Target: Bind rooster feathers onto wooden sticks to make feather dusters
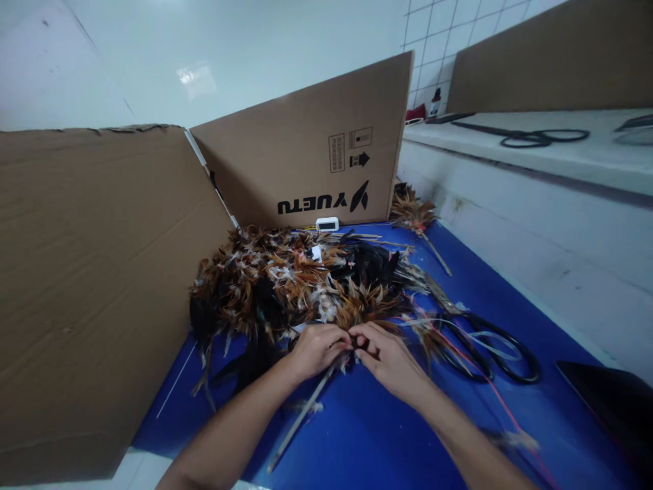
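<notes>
Pinching a thin stick (306, 408), hands (352, 350) meet beside feather pile (286, 286).

The worktop (388, 435) is covered in deep blue. The feather pile (286, 286) mixes rusty brown, orange, black and white tufts, with one all-black clump (370, 262). The stick (306, 408) under the hands is pale grey-tan. The scissors (490, 347) have black handles, and a thin red thread (497, 395) runs past them. The cardboard box panel (311, 150) is plain brown with black "YUETU" lettering printed upside down. A small white device (327, 224) sits before it. The wall tiles (433, 41) are white.
</notes>
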The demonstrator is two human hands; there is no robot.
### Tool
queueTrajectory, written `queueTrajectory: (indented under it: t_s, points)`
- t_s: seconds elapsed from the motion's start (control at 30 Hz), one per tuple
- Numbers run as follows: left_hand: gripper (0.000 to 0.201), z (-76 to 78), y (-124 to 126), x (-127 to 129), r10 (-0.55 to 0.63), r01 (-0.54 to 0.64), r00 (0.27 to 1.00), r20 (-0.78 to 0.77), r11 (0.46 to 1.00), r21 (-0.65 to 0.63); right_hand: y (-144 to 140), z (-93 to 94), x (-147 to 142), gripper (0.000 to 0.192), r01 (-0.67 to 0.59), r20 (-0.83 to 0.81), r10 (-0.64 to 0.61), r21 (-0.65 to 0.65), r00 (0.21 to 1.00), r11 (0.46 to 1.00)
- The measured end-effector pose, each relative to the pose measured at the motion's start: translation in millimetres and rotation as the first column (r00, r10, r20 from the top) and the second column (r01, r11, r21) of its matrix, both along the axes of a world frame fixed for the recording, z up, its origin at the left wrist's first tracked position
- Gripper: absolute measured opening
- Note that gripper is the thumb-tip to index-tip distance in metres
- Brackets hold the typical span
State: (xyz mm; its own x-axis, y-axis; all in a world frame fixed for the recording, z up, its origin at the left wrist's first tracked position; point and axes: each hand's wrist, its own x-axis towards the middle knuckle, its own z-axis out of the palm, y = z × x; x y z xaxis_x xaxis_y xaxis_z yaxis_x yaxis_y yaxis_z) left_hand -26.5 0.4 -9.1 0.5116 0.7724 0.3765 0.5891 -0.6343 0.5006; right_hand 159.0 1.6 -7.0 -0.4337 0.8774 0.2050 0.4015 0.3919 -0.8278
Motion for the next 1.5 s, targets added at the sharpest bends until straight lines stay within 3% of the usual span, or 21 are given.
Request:
queueTrajectory:
  t_s: [0.1,0.27,0.47,0.67,0.87,1.07,1.27,1.5]
  points:
    - [0.021,-2.3,0.4,-0.6,0.001,-0.001,1.0,0.006,1.0,0.004,-1.8,0.2,-3.0,0.016,0.007,0.117,-0.024,0.146,0.993,0.989]
    - [0.019,-0.5,-0.1,0.1,0.031,-0.03,0.999,0.029,0.999,-0.04,-1.7,4.0,-1.5,0.015,0.04,0.133,-0.06,0.152,0.989,0.988]
    - [0.012,5.2,-3.9,4.0,0.205,-0.161,0.965,0.162,0.955,-0.249,-3.1,5.1,0.6,0.014,-0.038,0.161,0.017,0.128,0.987,0.991]
    - [0.014,1.9,-1.9,1.6,0.267,-0.156,0.935,0.235,0.901,-0.404,-6.7,5.6,-1.8,0.017,-0.101,0.188,0.066,0.183,0.98,0.978]
    - [0.006,8.0,-1.9,0.8,0.172,-0.126,0.966,0.192,0.965,-0.229,-2.2,2.9,-6.9,0.018,0.025,-0.005,-0.024,0.163,1.0,0.986]
    - [0.011,0.6,0.2,-1.9,0.069,-0.069,0.992,0.11,0.998,-0.005,4.6,-5.9,-13.9,0.016,0.076,-0.031,-0.073,0.142,0.997,0.987]
    - [0.013,-13.5,5.4,-5.4,-0.007,0.001,1.0,0.021,0.973,0.233,8.3,-10.3,-17.8,0.015,0.116,-0.073,-0.11,0.085,0.991,0.99]
    - [0.017,-18.6,9.4,-9.1,-0.074,0.097,0.994,-0.076,0.921,0.378,11.0,-9.9,-19.3,0.02,0.122,-0.094,-0.108,0.159,0.99,0.98]
